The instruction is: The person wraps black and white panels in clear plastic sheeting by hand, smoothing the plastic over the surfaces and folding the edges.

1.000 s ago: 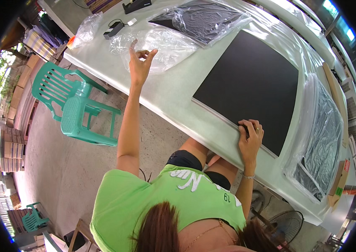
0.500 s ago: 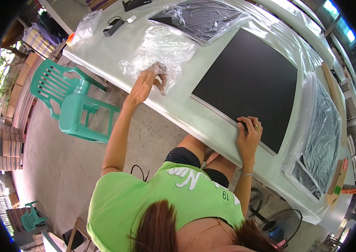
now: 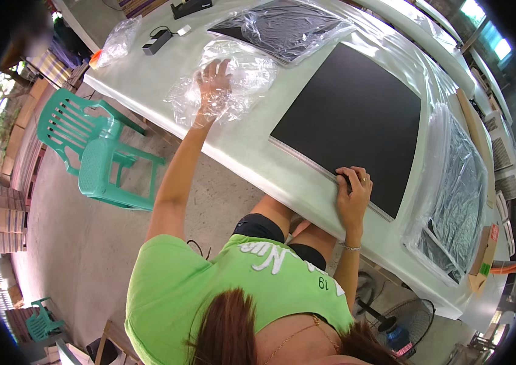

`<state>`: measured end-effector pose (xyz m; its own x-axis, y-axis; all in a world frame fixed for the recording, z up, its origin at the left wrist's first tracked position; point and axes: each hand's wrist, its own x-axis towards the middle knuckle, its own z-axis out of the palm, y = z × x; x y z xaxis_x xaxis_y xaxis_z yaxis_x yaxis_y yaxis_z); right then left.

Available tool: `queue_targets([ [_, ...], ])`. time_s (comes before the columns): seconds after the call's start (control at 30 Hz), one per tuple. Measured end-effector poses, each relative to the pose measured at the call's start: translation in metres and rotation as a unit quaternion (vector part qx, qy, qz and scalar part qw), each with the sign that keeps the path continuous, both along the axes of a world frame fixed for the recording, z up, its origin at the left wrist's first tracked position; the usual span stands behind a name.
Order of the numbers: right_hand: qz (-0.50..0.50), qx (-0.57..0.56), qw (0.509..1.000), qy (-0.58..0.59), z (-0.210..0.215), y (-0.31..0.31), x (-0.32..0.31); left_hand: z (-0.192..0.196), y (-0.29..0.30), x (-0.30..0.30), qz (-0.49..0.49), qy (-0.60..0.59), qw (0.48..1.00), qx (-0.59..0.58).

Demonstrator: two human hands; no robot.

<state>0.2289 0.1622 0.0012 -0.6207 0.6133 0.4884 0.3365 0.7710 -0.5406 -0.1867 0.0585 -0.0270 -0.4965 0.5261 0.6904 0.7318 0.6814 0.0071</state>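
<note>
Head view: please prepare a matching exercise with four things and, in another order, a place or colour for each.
Things:
1. Left hand
2. Right hand
3. Shirt
4. Fan

Places or colours:
A. Bright green
B. At the near edge of the black panel
C. Lower right of the picture, beyond the pale table's edge
D. At the crumpled clear plastic

Pairs: 1-D; 2-B; 3-A; 4-C

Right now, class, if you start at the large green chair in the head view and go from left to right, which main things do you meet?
Large green chair, clear bag, black sheet, wrapped panel on the right.
</note>
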Motion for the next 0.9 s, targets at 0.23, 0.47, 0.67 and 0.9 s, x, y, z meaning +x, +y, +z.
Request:
queue_targets([
  [0.23,0.01,0.012,1.0,0.019,-0.003,0.001,-0.002,-0.065,-0.009,-0.059,-0.184,-0.077,0.98,0.002],
  [0.47,0.0,0.007,1.0,0.018,-0.002,0.001,-0.001,-0.039,0.002,-0.054,-0.143,-0.233,0.956,0.112],
  [0.67,-0.003,0.005,1.0,0.021,-0.002,0.001,0.0,-0.016,0.008,-0.025,-0.281,-0.27,0.871,0.3],
  [0.9,0.005,-0.016,1.0,0.016,0.003,-0.002,-0.001,-0.009,-0.008,-0.037,-0.29,-0.163,0.927,0.172],
])
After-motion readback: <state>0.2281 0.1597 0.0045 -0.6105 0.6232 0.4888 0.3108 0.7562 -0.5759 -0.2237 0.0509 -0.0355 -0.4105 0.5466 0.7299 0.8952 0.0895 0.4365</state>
